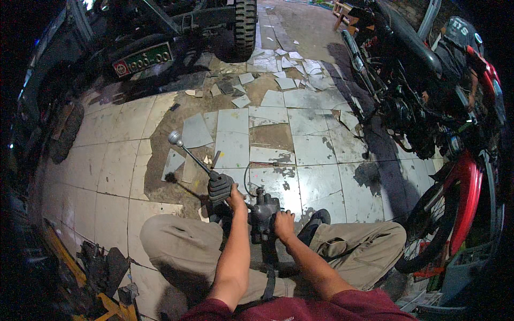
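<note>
A gear lever (195, 159) slants up to the left in front of me, with a round metallic knob (174, 138) at its end. Around its lower part sits a ribbed dark rubber boot (219, 188). My left hand (236, 197) is closed on the lever at the boot's base. Between my legs is a dark metal housing (264, 212) with bolted lugs, which the lever's lower end meets. My right hand (284, 223) grips the housing's right side with curled fingers; their tips are partly hidden. A thin black cable (246, 179) loops up behind the housing.
Broken tiles (286, 83) litter the cracked floor ahead. A vehicle with a knobbly tyre (245, 32) stands at the far left. On the right is a motorcycle with a red fender (465, 187), a person (461, 51) beside it. Yellow metal parts (110, 305) lie near left.
</note>
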Demonstrator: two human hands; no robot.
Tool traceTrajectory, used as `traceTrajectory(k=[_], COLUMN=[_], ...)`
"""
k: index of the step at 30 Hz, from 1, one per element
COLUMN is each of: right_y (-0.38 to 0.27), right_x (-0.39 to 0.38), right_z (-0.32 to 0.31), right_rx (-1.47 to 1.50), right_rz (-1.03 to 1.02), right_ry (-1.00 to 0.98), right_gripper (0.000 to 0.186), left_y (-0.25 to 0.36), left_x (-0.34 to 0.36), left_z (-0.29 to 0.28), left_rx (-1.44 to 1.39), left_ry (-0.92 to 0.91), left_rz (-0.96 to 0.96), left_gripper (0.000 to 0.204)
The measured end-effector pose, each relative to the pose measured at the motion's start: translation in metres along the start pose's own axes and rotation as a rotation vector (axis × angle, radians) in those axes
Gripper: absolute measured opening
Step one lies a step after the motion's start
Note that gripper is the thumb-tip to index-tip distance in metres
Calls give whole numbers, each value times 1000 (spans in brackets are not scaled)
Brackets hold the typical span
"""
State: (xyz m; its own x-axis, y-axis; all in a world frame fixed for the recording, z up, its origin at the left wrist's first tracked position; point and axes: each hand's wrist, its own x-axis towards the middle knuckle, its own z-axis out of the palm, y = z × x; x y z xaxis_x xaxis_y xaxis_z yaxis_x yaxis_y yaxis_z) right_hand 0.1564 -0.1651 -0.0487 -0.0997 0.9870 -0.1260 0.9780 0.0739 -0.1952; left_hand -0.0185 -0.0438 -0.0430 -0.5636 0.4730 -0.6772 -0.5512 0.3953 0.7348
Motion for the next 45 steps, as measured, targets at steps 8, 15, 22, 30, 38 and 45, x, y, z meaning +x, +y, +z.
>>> traceTrajectory(k=[8, 15, 22, 30, 38, 45], right_y=[-3, 3, -10, -5, -7, -9], right_x=[2, -16, -22, -25, -23, -5], right_z=[1, 0, 4, 4, 1, 12], right_rx=[-30, -77, 23, 31, 119, 200], right_rz=[-4, -30, 1, -14, 101, 101], right_ry=[-10, 52, 132, 124, 107, 171], right_gripper=[21, 26, 20, 22, 32, 30], left_y=[-12, -26, -14, 6, 5, 2], left_x=[22, 24, 33, 1, 0, 7], left_z=[3, 8, 0, -2, -1, -1], left_rx=[-85, -192, -126, -68, -41, -83], left_ry=[47, -12, 26, 20, 52, 116], left_rz=[-6, 141, 121, 36, -16, 16], left_gripper=[34, 26, 25, 29, 34, 43])
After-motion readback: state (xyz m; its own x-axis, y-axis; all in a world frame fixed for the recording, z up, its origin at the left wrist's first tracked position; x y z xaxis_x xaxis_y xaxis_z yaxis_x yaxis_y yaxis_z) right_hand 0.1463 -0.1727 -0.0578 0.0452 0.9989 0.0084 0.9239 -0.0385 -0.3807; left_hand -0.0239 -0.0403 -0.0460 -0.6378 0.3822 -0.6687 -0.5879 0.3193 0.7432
